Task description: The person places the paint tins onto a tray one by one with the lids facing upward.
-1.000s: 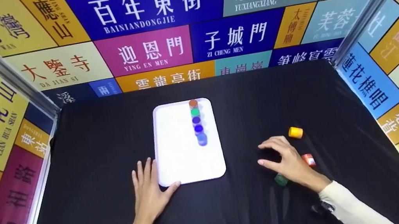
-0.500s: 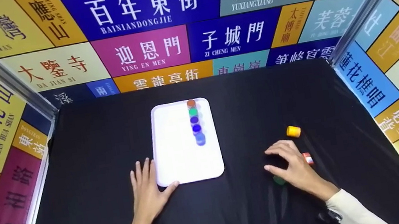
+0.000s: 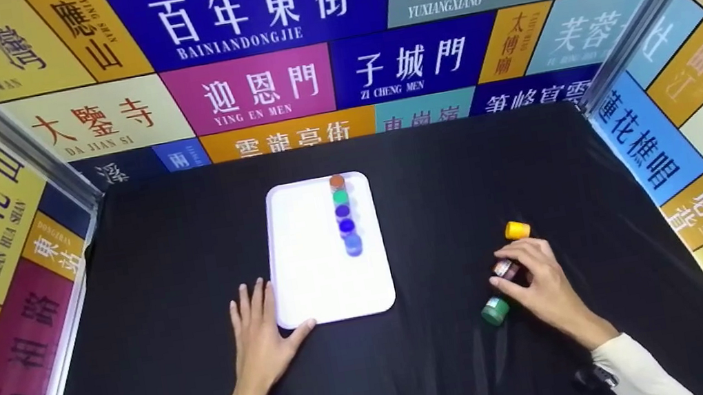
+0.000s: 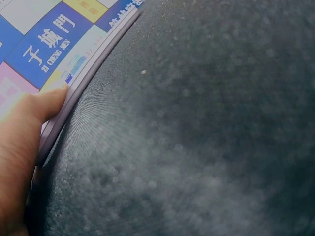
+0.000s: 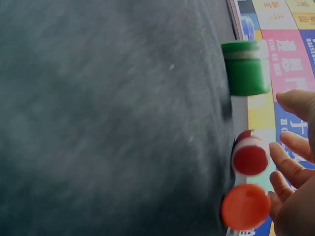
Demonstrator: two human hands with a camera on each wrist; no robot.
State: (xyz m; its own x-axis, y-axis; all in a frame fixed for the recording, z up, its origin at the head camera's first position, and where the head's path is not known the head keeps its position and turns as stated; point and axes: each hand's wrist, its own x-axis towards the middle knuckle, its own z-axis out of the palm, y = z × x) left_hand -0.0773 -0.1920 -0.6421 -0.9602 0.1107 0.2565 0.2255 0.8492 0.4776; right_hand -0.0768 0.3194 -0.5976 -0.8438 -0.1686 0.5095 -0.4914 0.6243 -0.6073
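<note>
In the head view, my left hand lies with straight fingers along the white tray, its thumb touching the near-left corner. My right hand is at a dark red small jar, which shows between thumb and fingertips. In the right wrist view the fingers are spread and slightly bent beside this dark red jar, with small gaps visible. A green jar lies just nearer to me, and a yellow jar just beyond. An orange-red jar shows only in the right wrist view.
Along the tray's right side stand several small jars in a column, from a brown-capped jar at the far end to a light blue jar. A black cloth covers the table. Printed panels wall in the back and sides.
My right hand has moved right and slightly toward me, uncovering the dark red jar and more of the green one, and covering the orange-red one. The left hand stays at the tray.
</note>
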